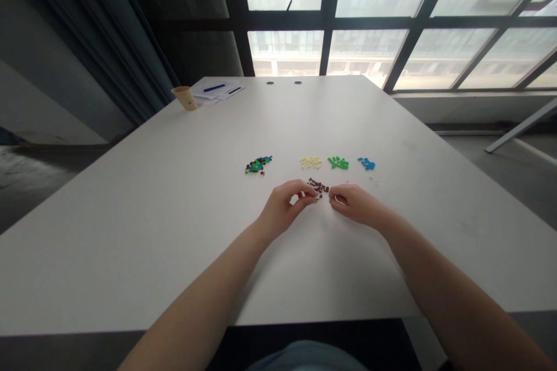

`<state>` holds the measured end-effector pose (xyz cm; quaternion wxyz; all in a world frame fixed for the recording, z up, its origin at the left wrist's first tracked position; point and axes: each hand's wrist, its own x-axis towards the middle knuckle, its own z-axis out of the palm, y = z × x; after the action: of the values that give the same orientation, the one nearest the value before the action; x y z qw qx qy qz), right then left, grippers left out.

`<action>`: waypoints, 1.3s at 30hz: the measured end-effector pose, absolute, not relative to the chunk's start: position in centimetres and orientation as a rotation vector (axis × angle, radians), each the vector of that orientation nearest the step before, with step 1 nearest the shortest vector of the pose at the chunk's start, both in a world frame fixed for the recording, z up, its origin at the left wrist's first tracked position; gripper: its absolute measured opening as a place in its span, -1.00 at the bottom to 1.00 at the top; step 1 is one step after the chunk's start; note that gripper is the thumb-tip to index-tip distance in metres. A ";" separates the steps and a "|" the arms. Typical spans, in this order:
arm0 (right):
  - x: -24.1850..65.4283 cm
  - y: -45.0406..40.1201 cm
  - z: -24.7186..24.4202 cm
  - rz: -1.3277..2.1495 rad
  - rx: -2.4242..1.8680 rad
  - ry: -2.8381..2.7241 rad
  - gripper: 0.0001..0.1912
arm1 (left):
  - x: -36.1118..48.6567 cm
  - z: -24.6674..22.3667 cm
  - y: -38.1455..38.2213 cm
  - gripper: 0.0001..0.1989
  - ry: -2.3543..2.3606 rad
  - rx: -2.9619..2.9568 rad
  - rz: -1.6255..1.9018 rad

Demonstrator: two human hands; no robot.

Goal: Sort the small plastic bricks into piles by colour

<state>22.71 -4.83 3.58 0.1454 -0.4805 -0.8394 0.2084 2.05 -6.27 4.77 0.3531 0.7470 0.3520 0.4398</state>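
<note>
A loose group of small dark brown toy bricks [319,186] lies on the white table between my two hands. My left hand [285,203] is at the group's left side, thumb and forefinger curled together in a pinch at its near edge. My right hand [354,203] rests just right of the bricks with its fingers closed. What either hand's fingertips hold, if anything, is too small to make out. Behind the hands lie separate clusters of pale yellow bricks [310,162], green bricks [338,163] and blue bricks [366,163].
A mixed pile of coloured bricks [258,165] lies to the left. A few tiny pale pieces [371,178] are scattered right of my hands. At the far left of the white table [174,197] stand a paper cup [185,98] and papers [213,93] with a blue pen [214,87].
</note>
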 end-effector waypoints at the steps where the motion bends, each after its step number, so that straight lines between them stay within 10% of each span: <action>1: 22.7 -4.8 3.5 0.596 -1.379 -2.415 -0.85 | 2.1 4.8 -6.3 -0.90 0.913 1.930 1.134; 22: 20.8 -6.4 5.1 0.221 -0.693 -2.040 -0.88 | 2.3 4.3 -6.0 -0.97 0.903 1.811 1.113; 39: 28.0 -2.9 4.9 0.156 -1.387 -1.944 -0.88 | 2.3 3.9 -5.4 -0.84 1.103 1.771 1.018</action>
<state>28.01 -2.85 4.87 0.3657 -0.5393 -0.7561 0.0605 2.28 -5.40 3.93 0.3985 0.6996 0.4358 0.4022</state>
